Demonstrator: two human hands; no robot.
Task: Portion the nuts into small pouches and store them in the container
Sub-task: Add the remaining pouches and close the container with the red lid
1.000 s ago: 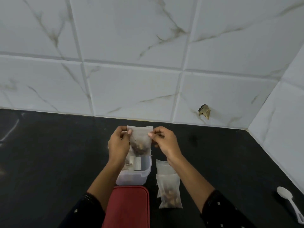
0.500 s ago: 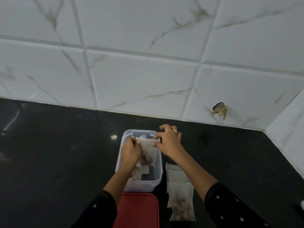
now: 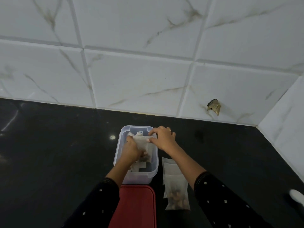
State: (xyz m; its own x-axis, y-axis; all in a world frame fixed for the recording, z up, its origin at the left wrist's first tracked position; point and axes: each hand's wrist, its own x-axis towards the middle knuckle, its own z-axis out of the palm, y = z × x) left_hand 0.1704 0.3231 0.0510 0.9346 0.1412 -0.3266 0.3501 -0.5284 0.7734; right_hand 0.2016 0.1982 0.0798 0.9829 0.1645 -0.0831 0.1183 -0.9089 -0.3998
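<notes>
Thin paper pouch (image 3: pixel 142 142): light, floppy, nuts sag low. Left hand (image 3: pixel 130 149), right hand (image 3: pixel 163 139) pinch top corners inside box (image 3: pixel 155 168); best hold.

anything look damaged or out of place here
Yes: the wall tile behind the counter has a broken hole low on the right, with a ragged brownish edge. On the counter nothing looks spilled; both hands, left hand and right hand, lower a pouch into the container.

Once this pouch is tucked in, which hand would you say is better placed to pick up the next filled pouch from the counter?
Right hand, probably: the filled pouch lies right of the container, beneath that forearm.
</notes>
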